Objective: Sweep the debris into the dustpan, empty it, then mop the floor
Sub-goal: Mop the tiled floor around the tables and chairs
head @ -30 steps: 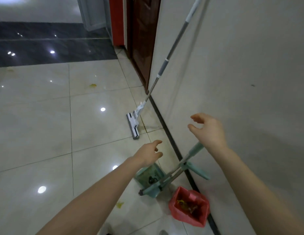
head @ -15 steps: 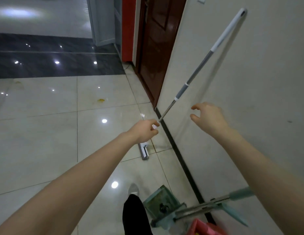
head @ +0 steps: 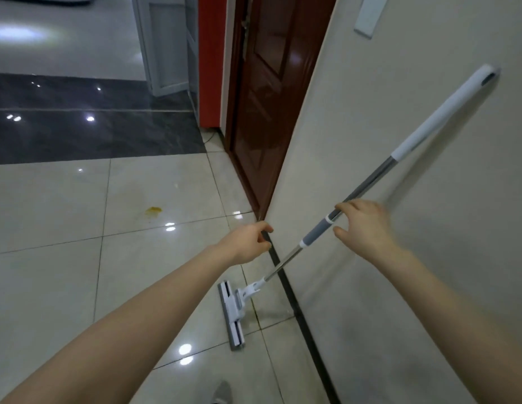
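A long flat mop with a grey-and-white handle (head: 367, 188) leans against a plain beige wall (head: 399, 141) in a tiled hallway, its white top end touching the wall high on the right and its pale rectangular mop head (head: 232, 314) resting flat on the glossy cream floor tiles (head: 50, 258) just beside the dark skirting strip (head: 300, 316). The person's right hand (head: 363, 225) is at the shaft where the dark grey grip sleeve meets the upper tube, fingers curved above it and thumb below, spread and not yet closed around it; motion blur makes it hard to tell whether skin touches the handle. The left hand (head: 248, 243) hangs released and loosely curled, holding nothing, a little to the left of the shaft and above the skirting. Both bare forearms reach in from the bottom edge. A small yellow scrap of debris (head: 152, 210) lies on the tiles well to the left of the mop. Beyond, a dark reddish-brown wooden door (head: 268, 97) stands in the wall next to a red panel (head: 211, 59), and a band of dark grey polished flooring (head: 93, 126) crosses the far floor. A pale wall plate (head: 369, 16) sits near the top edge.
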`<move>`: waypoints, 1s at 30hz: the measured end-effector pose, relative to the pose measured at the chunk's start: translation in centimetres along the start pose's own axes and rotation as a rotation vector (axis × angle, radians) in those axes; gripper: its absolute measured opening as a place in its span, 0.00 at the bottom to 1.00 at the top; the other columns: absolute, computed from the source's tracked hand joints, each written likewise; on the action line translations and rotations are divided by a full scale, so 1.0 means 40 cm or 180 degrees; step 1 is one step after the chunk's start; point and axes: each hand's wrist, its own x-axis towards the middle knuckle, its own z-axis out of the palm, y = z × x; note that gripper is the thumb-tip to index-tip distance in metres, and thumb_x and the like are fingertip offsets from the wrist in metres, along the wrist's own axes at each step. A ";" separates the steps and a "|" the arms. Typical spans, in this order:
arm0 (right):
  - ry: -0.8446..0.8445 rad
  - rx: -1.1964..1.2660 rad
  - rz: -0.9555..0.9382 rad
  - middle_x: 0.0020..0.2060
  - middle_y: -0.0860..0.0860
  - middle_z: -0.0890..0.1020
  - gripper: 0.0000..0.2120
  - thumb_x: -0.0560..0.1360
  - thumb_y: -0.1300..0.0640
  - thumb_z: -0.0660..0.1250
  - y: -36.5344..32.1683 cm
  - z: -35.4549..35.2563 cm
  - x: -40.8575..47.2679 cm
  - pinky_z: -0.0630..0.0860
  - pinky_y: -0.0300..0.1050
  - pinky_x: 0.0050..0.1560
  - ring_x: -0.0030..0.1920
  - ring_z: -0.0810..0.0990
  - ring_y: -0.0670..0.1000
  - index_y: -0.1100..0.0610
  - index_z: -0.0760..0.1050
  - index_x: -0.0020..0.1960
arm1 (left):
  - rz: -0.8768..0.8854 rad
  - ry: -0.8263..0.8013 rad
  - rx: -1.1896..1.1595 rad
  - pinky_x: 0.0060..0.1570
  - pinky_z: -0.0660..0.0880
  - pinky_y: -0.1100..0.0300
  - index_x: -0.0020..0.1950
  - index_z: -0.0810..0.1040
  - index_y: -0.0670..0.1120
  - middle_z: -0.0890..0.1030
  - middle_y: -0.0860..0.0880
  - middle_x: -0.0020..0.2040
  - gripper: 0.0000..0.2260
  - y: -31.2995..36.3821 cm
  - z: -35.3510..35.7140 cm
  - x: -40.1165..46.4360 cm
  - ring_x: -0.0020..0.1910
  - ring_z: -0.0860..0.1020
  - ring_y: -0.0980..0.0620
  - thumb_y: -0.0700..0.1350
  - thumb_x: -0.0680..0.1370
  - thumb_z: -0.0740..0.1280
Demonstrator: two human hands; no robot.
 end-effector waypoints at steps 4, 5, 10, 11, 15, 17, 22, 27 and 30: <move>-0.0357 -0.0626 -0.0183 0.61 0.55 0.79 0.24 0.72 0.52 0.71 0.079 0.035 0.190 0.60 0.55 0.71 0.64 0.74 0.59 0.55 0.77 0.66 | 0.0021 -0.0072 -0.0177 0.54 0.74 0.59 0.69 0.70 0.51 0.80 0.48 0.55 0.19 -0.003 -0.013 0.180 0.54 0.78 0.50 0.50 0.79 0.65; -0.0425 -0.0768 -0.0238 0.60 0.56 0.79 0.24 0.70 0.54 0.72 0.095 0.051 0.229 0.59 0.57 0.72 0.64 0.74 0.60 0.55 0.77 0.65 | 0.0024 -0.0119 -0.0185 0.54 0.74 0.58 0.69 0.70 0.51 0.80 0.48 0.56 0.20 -0.003 -0.008 0.224 0.54 0.78 0.50 0.50 0.78 0.66; -0.0769 -0.1328 -0.0374 0.56 0.58 0.80 0.18 0.70 0.62 0.68 0.143 0.129 0.362 0.55 0.61 0.74 0.61 0.75 0.62 0.58 0.79 0.60 | 0.0081 -0.0543 -0.0218 0.55 0.75 0.57 0.70 0.68 0.51 0.79 0.48 0.59 0.21 -0.003 0.046 0.446 0.54 0.77 0.51 0.50 0.78 0.66; -0.0913 -0.1457 -0.0328 0.57 0.57 0.79 0.17 0.73 0.62 0.65 0.148 0.136 0.376 0.56 0.59 0.74 0.62 0.75 0.60 0.57 0.77 0.61 | 0.0129 -0.0636 -0.0215 0.56 0.75 0.56 0.70 0.68 0.51 0.78 0.48 0.60 0.22 0.001 0.058 0.487 0.55 0.77 0.50 0.51 0.77 0.67; -0.1680 -0.2093 -0.0439 0.59 0.54 0.80 0.14 0.79 0.62 0.58 0.138 0.159 0.427 0.66 0.50 0.64 0.61 0.77 0.57 0.55 0.75 0.62 | 0.0330 -0.1100 -0.0446 0.59 0.73 0.56 0.72 0.67 0.51 0.75 0.46 0.65 0.27 0.025 0.124 0.615 0.60 0.75 0.48 0.51 0.74 0.70; -0.2053 -0.2102 -0.0389 0.59 0.53 0.81 0.14 0.80 0.62 0.58 0.124 0.176 0.458 0.69 0.47 0.60 0.60 0.79 0.56 0.54 0.77 0.62 | 0.0384 -0.1393 -0.0607 0.62 0.72 0.55 0.73 0.65 0.50 0.72 0.46 0.68 0.31 0.025 0.164 0.650 0.64 0.73 0.47 0.50 0.73 0.72; -0.2519 -0.2058 -0.0549 0.56 0.52 0.83 0.12 0.79 0.63 0.59 0.047 0.157 0.582 0.72 0.45 0.48 0.58 0.82 0.55 0.53 0.78 0.58 | 0.0563 -0.1601 -0.0700 0.63 0.68 0.51 0.74 0.61 0.51 0.70 0.48 0.66 0.36 -0.014 0.209 0.694 0.64 0.68 0.45 0.52 0.70 0.74; -0.2522 -0.2164 -0.0721 0.51 0.50 0.83 0.10 0.78 0.64 0.61 -0.073 0.125 0.732 0.65 0.44 0.41 0.53 0.83 0.54 0.51 0.71 0.43 | 0.0536 -0.0875 -0.0604 0.54 0.70 0.53 0.65 0.69 0.50 0.76 0.48 0.57 0.24 -0.079 0.128 0.774 0.59 0.70 0.47 0.54 0.71 0.71; -0.2417 -0.2290 -0.0775 0.41 0.49 0.80 0.17 0.77 0.66 0.61 -0.147 0.090 0.811 0.65 0.44 0.41 0.52 0.83 0.53 0.54 0.61 0.33 | 0.0738 -0.0677 -0.0288 0.46 0.72 0.53 0.58 0.71 0.49 0.80 0.47 0.52 0.17 -0.111 0.026 0.835 0.53 0.76 0.45 0.53 0.73 0.69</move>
